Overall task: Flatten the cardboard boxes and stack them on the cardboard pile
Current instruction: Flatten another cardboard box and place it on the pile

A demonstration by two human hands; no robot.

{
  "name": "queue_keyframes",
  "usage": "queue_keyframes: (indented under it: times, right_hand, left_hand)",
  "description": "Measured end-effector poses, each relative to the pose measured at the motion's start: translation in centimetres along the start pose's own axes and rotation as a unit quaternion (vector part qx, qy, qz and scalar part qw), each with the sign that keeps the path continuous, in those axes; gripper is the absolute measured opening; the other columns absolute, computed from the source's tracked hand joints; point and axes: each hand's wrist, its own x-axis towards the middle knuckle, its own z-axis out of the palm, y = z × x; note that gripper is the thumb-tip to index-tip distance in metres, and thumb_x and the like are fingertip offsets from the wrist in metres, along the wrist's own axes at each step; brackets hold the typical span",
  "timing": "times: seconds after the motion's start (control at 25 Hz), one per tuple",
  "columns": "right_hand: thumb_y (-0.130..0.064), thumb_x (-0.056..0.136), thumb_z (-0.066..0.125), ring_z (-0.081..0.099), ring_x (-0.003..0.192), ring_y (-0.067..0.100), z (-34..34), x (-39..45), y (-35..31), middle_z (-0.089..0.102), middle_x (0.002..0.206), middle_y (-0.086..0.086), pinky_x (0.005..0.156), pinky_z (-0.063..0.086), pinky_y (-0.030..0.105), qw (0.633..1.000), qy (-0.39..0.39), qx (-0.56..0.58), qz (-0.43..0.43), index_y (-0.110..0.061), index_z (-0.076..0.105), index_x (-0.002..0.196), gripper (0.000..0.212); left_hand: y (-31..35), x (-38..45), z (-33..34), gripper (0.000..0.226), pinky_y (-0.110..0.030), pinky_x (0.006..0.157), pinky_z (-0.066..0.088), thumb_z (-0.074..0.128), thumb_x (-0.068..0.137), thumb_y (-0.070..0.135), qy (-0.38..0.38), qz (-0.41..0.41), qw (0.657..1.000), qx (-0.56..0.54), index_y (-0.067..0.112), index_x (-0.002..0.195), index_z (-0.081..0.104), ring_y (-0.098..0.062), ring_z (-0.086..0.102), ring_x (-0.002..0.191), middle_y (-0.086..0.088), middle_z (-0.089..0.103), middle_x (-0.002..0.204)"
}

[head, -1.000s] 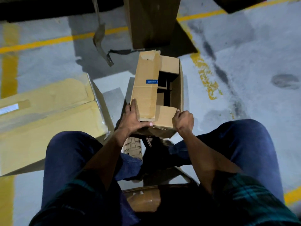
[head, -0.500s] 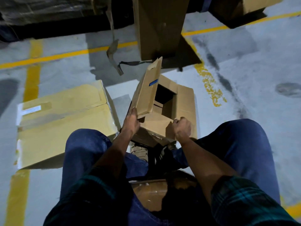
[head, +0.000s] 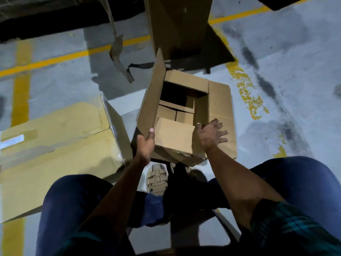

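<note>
since half a second ago, the right hand point(head: 210, 134) has been let go of the near flap and spread out, and the long left flap point(head: 152, 100) has been lifted further upright. the cardboard box point(head: 219, 115) is seen from above on the grey floor point(head: 295, 89), directly in front of a seated person's knees, just beyond a sandalled foot point(head: 156, 179). its top is open, with all four flaps folded outward or up, and loose cardboard inserts can be seen inside. the left hand point(head: 145, 145) is gripped around the lower edge of the tall left flap, thumb on the inner face. the right hand is held wide, fingers splayed, over the flap on the right side, touching or just above it; contact cannot be confirmed.

a larger yellowish carton point(head: 55, 141) is lying just to the left, and a tall upright box point(head: 179, 26) stands behind. no finished stack of flat cardboard is clearly seen.

the step in hand is judged to be the opening out of the box before it is collapsed. for the next move, the inner pieces would probably need to be cleared and the bottom seam released, so that the walls can be pressed flat.
</note>
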Motion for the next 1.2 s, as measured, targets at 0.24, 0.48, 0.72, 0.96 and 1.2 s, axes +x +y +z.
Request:
queue_keyframes:
  times: [0.24, 0.48, 0.72, 0.96, 1.2]
  right_hand:
    - [-0.061, 0.096, 0.041, 0.006, 0.150, 0.043, 2.2, 0.3, -1.6, 0.025, 0.162, 0.011, 0.116, 0.006, 0.063, 0.963, -0.066, -0.114, -0.236, -0.016, 0.042, 0.145, 0.067]
    - [-0.070, 0.091, 0.043, -0.002, 0.152, 0.039, 3.6, -0.1, 2.1, 0.013, 0.166, 0.010, 0.118, 0.002, 0.063, 0.959, -0.091, -0.109, -0.244, -0.020, 0.030, 0.153, 0.080]
    - [-0.073, 0.089, 0.044, -0.005, 0.152, 0.039, 3.8, -0.5, 1.3, 0.009, 0.167, 0.009, 0.117, 0.000, 0.064, 0.961, -0.107, -0.115, -0.226, -0.020, 0.028, 0.154, 0.085]
    - [-0.069, 0.089, 0.050, -0.004, 0.152, 0.038, 4.1, -1.4, 1.5, 0.009, 0.167, 0.005, 0.118, 0.001, 0.062, 0.969, -0.112, -0.092, -0.202, -0.024, 0.028, 0.153, 0.081]
    - [-0.060, 0.084, 0.067, -0.001, 0.151, 0.042, 5.5, -1.1, 0.9, 0.023, 0.162, 0.007, 0.117, 0.005, 0.066, 0.975, -0.139, -0.048, -0.164, -0.021, 0.035, 0.146, 0.080]
  left_hand:
    - [-1.6, -0.6, 3.0, 0.093, -0.046, 0.117, 0.022, 0.033, 0.082, 0.083, -0.196, -0.132, 0.969, -0.070, 0.027, 0.155, 0.024, -0.033, 0.032, 0.144, -0.001, 0.030, 0.159]
    - [-1.7, -2.0, 2.2, 0.104, -0.052, 0.114, 0.034, 0.064, 0.074, 0.076, -0.043, 0.137, 0.988, 0.053, 0.028, 0.154, 0.019, -0.022, 0.036, 0.142, -0.001, 0.036, 0.155]
    - [-0.2, -1.4, 0.6, 0.096, -0.056, 0.120, -0.001, 0.057, 0.089, 0.029, 0.060, 0.484, 0.579, 0.653, 0.022, 0.156, -0.010, -0.038, -0.012, 0.149, -0.019, -0.025, 0.160]
    - [-0.1, -0.1, 3.2, 0.087, -0.058, 0.119, -0.004, 0.035, 0.096, 0.031, 0.021, 0.285, 0.639, 0.714, 0.008, 0.149, -0.029, -0.041, -0.004, 0.150, -0.027, -0.006, 0.161]
    - [-0.7, 6.7, 5.3, 0.113, -0.060, 0.117, 0.002, 0.026, 0.083, 0.084, -0.062, 0.032, 0.877, 0.475, 0.009, 0.153, -0.020, -0.042, -0.010, 0.149, -0.019, -0.016, 0.162]
